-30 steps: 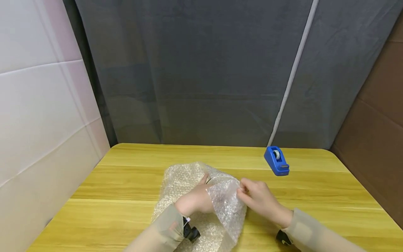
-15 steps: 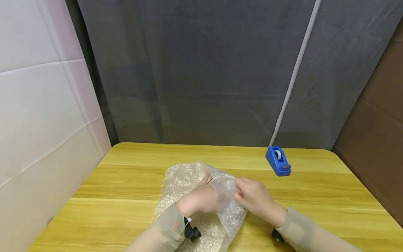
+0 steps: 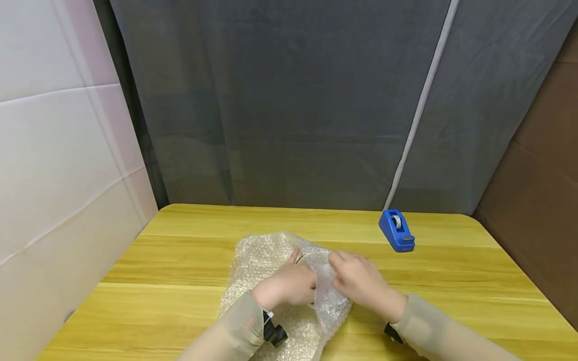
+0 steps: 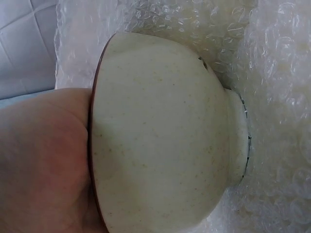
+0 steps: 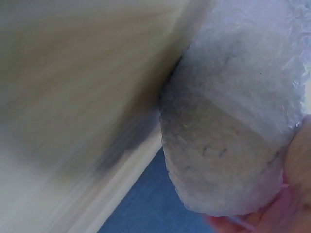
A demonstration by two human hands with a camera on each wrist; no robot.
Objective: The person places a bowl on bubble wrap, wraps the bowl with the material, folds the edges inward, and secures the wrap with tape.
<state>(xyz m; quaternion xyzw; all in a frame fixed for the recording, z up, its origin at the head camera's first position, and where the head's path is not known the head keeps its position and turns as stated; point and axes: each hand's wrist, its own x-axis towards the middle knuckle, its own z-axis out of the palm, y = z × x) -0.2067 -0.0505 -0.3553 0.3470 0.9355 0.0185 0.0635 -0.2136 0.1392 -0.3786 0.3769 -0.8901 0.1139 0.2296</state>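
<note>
A cream bowl [image 4: 160,131] with brown specks and a dark rim stands on a sheet of bubble wrap [image 3: 259,255]. My left hand [image 3: 289,285] reaches over the near-left rim and grips it, thumb outside; the other fingertips are hidden inside the bowl and behind the wrap. At the bowl's right side, my right hand [image 3: 363,281] pinches a flap of the bubble wrap, folded up and in over the rim. Through the cloudy wrap in the right wrist view, the bowl's side [image 5: 218,141] shows small dark marks.
A blue tape dispenser [image 3: 397,231] with a roll of tape stands at the back right of the wooden table [image 3: 171,311]. A dark grey curtain [image 3: 289,110] hangs behind, a white panel [image 3: 67,150] at left and a brown one [image 3: 533,185] at right.
My right hand has moved left, drawing the bubble wrap flap further over the bowl towards the left hand. The left hand stays at the rim. The dispenser has not moved on the table.
</note>
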